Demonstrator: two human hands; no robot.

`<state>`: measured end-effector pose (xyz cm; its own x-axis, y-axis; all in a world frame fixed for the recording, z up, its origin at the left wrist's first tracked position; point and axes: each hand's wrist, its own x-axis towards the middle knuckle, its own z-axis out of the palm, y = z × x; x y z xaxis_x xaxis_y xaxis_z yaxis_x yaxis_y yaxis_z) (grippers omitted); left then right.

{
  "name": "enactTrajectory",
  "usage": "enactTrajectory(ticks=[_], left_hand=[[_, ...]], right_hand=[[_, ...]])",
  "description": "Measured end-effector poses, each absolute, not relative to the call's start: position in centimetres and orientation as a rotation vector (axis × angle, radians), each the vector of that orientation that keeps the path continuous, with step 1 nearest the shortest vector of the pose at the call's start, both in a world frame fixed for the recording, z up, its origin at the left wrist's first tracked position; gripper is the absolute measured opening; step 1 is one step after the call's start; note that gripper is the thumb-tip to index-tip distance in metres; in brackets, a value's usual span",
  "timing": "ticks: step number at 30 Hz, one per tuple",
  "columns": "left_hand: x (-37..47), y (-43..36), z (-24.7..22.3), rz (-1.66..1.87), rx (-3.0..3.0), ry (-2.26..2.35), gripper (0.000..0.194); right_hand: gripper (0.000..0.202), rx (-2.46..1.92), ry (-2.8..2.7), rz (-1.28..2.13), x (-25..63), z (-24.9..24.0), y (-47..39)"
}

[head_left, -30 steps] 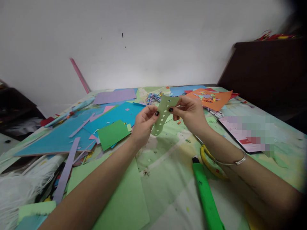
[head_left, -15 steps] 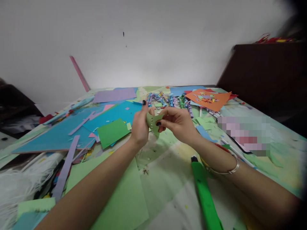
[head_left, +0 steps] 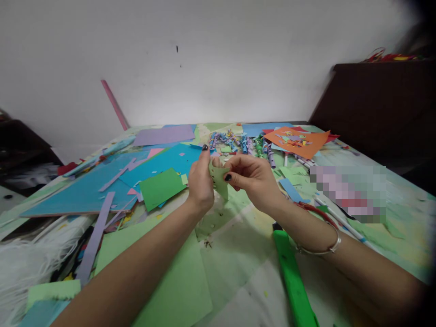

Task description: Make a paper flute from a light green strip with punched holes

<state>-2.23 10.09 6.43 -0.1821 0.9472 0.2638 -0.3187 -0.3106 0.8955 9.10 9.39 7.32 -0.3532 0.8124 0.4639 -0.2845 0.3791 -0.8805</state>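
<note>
Over the tabletop, short of its far edge, our right hand pinches the punched green paper between thumb and fingers; our left hand stands thumb-up, half curled against it, its grip hidden. An uneven tug could tear its holes.

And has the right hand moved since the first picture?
Yes. The right hand has moved left and lower in the view, away from the orange paper.
</note>
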Motion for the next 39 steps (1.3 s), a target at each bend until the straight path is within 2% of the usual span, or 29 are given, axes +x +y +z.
enactTrajectory(ticks=[5,10,12,14,17,20,25,28,33,39], left_hand=[[-2.1,9.8,6.5,1.639,1.237,0.914,0.06],[-2.5,10.3,6.3,1.651,1.297,0.908,0.057],[-2.8,10.3,6.7,1.674,1.375,0.858,0.053],[-3.2,10.1,7.5,1.744,1.56,0.83,0.042],[-4.1,9.9,8.8,1.799,2.014,0.926,0.03],[-5.3,10.5,9.2,1.505,2.479,1.011,0.011],[-6.2,12.3,7.1,0.646,2.667,1.306,0.014],[-6.0,12.8,5.5,0.348,2.632,1.305,0.019],[-5.4,12.8,3.9,0.273,2.398,1.332,0.013],[-5.7,13.2,2.7,0.254,2.172,1.393,0.016]], right_hand=[[0.027,-0.457,-1.594,1.395,8.9,7.4,9.1],[0.025,-0.506,-1.582,1.236,9.2,7.3,9.5],[0.017,-0.596,-1.599,1.033,9.7,7.6,9.6],[0.008,-0.687,-1.654,0.689,10.4,8.0,9.8],[0.014,-0.747,-1.822,0.157,11.3,8.0,10.5],[0.018,-0.772,-2.002,-0.037,11.7,6.5,11.9],[0.013,-0.75,-2.358,0.089,11.8,2.9,14.2],[0.007,-0.795,-2.513,0.314,11.8,1.4,14.5],[0.007,-0.881,-2.551,0.452,11.8,0.1,14.5],[0.008,-0.974,-2.581,0.412,11.4,-0.1,14.7]])
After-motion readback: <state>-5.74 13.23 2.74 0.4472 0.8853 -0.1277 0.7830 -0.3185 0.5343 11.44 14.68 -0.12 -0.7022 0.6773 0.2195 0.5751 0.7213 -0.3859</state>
